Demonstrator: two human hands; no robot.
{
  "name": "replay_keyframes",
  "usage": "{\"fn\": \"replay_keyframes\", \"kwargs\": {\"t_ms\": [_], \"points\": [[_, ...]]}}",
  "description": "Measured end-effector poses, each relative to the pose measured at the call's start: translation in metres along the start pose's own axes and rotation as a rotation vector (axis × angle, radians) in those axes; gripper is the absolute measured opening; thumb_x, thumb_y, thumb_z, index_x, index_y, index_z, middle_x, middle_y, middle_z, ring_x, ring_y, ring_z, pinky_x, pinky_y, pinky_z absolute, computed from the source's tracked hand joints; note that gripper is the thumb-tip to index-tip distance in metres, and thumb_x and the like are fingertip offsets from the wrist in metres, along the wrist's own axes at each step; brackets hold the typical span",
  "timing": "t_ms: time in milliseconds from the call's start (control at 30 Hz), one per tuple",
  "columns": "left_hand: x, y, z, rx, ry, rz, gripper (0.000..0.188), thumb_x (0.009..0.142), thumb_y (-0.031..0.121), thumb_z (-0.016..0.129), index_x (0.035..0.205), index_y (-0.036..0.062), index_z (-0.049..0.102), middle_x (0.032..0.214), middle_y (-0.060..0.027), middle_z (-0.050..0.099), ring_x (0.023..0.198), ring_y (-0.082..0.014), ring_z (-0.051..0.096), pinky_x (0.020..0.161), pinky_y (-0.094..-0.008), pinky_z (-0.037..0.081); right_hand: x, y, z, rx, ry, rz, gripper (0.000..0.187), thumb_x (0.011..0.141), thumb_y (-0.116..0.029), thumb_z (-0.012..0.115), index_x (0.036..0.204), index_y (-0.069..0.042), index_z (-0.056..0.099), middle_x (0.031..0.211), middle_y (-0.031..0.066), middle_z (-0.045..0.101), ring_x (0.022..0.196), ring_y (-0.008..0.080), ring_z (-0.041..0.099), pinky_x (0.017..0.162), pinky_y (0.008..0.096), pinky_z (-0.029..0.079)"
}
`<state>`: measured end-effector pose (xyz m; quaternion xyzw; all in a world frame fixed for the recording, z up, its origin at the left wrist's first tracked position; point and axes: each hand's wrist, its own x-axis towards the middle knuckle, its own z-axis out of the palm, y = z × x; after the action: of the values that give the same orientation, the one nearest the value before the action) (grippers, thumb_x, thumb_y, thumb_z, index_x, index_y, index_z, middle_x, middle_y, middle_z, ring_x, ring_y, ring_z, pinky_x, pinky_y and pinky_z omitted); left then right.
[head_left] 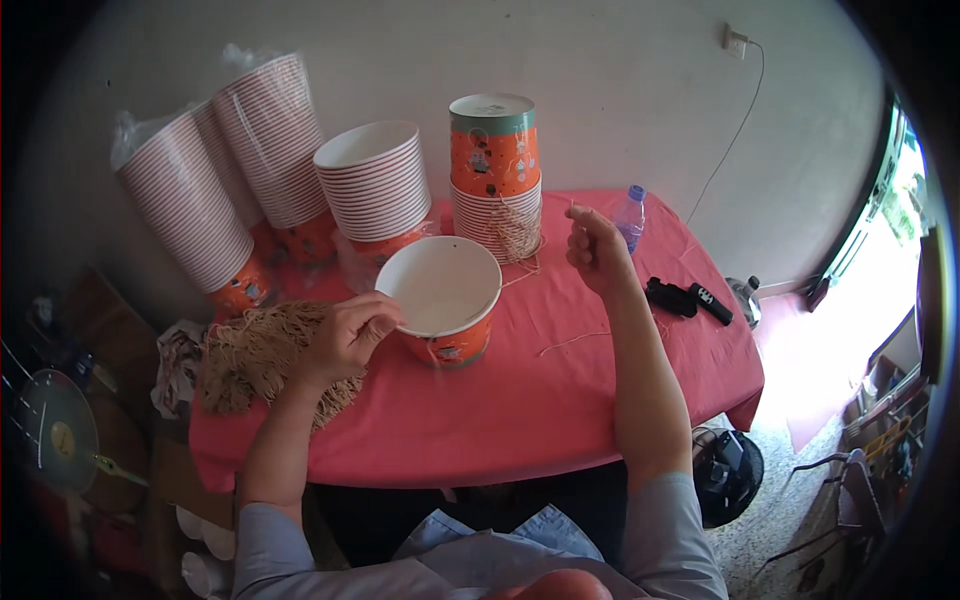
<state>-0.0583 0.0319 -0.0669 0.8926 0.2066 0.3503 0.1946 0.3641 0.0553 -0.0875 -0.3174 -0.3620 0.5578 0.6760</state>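
Observation:
An orange paper bucket (465,345) with a white inside stands upright on the table in front of me. My left hand (350,335) is closed at the left side of its rim, thumb and fingers together; whatever they pinch is too small to make out. Raised to the right of the bucket, my right hand (598,250) has its fingertips pressed together, and I cannot tell what is between them. A thin pale string (520,277) reaches from the bucket's right rim toward strings (517,228) draped over a stack of upside-down buckets (493,160).
A heap of tan cords (255,365) lies by my left forearm. Tall bucket stacks (190,205), some in plastic, lean behind it, beside a shorter stack (372,185). A water bottle (629,217) and black objects (690,298) sit on the right of the pink-covered table (480,430).

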Motion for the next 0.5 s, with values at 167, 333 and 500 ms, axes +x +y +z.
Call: {"fn": "replay_keyframes", "kwargs": {"t_ms": [167, 333, 500], "points": [[-0.001, -0.012, -0.017, -0.050, 0.114, -0.181, 0.034, 0.109, 0.028, 0.063, 0.102, -0.0029, 0.072, 0.104, -0.0131, 0.076, 0.095, -0.0231, 0.073, 0.085, -0.0347, 0.056, -0.002, 0.001, 0.011, -0.094, 0.024, -0.046, 0.016, 0.102, -0.024, 0.069, 0.103, -0.008, 0.069, 0.063, -0.0034, 0.048, 0.046, 0.0080, 0.040, 0.042, 0.0259, 0.027], [0.038, 0.033, -0.020, 0.522, 0.426, -0.025, 0.023, 0.101, 0.023, 0.070, 0.101, 0.0002, 0.074, 0.113, -0.0168, 0.075, 0.101, -0.0373, 0.072, 0.088, -0.0440, 0.057, -0.008, 0.031, 0.039, -0.461, -0.063, 0.017, 0.017, 0.100, -0.021, 0.072, 0.105, -0.004, 0.074, 0.066, -0.0041, 0.052, 0.049, 0.0057, 0.041, 0.042, 0.0257, 0.027], [0.067, 0.104, 0.003, 0.505, 0.102, -0.316, 0.044, 0.095, 0.043, 0.076, 0.103, -0.0006, 0.075, 0.100, -0.0191, 0.077, 0.095, -0.0364, 0.075, 0.083, -0.0446, 0.059, -0.017, 0.045, 0.062, -0.652, -0.196, -0.039, 0.014, 0.097, -0.018, 0.075, 0.101, -0.004, 0.078, 0.073, -0.0056, 0.060, 0.060, 0.0025, 0.049, 0.052, 0.0240, 0.039]]}}
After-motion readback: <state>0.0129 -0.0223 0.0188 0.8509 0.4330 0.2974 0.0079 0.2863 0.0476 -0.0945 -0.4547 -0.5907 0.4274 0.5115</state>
